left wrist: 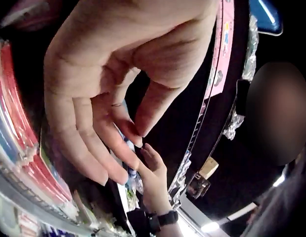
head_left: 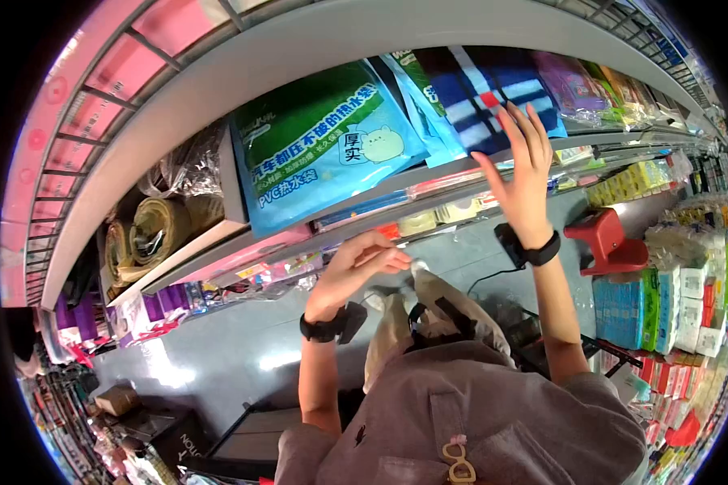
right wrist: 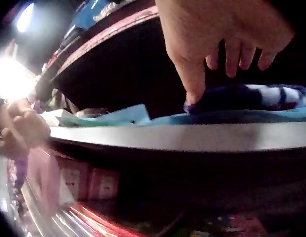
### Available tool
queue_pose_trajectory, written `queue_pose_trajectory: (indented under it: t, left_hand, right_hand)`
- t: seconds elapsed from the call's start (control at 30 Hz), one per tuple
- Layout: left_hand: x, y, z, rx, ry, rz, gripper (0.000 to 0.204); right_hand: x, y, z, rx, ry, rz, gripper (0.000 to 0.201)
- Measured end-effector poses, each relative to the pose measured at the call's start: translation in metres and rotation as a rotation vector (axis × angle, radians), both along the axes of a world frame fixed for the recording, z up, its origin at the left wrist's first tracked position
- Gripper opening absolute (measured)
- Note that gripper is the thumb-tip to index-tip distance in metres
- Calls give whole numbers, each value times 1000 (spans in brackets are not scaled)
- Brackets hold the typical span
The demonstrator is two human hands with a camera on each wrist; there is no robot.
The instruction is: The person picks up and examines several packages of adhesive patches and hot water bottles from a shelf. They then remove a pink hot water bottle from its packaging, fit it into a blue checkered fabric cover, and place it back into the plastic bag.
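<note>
A blue plaid cloth item with white and black stripes and a red square lies on blue packets on the shelf. My right hand is over its front corner, fingers spread and extended. In the right wrist view, the thumb tip of the right hand is at the edge of the plaid cloth. My left hand hangs in front of the shelf edge, its fingers loosely bent and holding nothing. Left of the cloth lies a large green-and-blue hot water bag packet, flat, its front edge overhanging the shelf.
Purple packages lie right of the cloth. Rolled tan items fill the compartment at left. A wire rack runs above the shelf. A red stool stands on the floor to the right, near stacked goods.
</note>
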State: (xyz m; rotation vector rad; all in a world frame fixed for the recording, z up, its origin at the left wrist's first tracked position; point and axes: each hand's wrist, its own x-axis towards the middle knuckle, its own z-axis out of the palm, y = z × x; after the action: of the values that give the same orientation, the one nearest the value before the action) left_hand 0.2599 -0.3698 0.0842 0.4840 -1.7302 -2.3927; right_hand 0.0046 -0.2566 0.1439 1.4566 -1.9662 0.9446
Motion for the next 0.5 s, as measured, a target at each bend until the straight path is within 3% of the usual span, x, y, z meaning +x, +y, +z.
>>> queue_pose_trajectory:
  t: [0.13,0.2,0.3,0.37,0.43,0.5]
  left_hand:
    - [-34,17,-13,27,38,-58,14]
    - [-43,24,-10,43,60,-103,19]
    - [-52,31,10,110,85,-17,26]
    - [-62,35,14,196,125,54,44]
    - [-75,41,26,321,168,125,53]
    - [-92,45,14,535,308,205,65]
  right_hand:
    - [-32,-1,-6,142,102,47,35]
    - [-36,-5,-2,64,130,112,24]
    - [-49,0,-6,-46,39,165,17]
    - [-37,14,9,-159,-9,232,14]
    - [-20,39,13,-138,-32,340,19]
    - [-3,63,11,-88,-30,481,24]
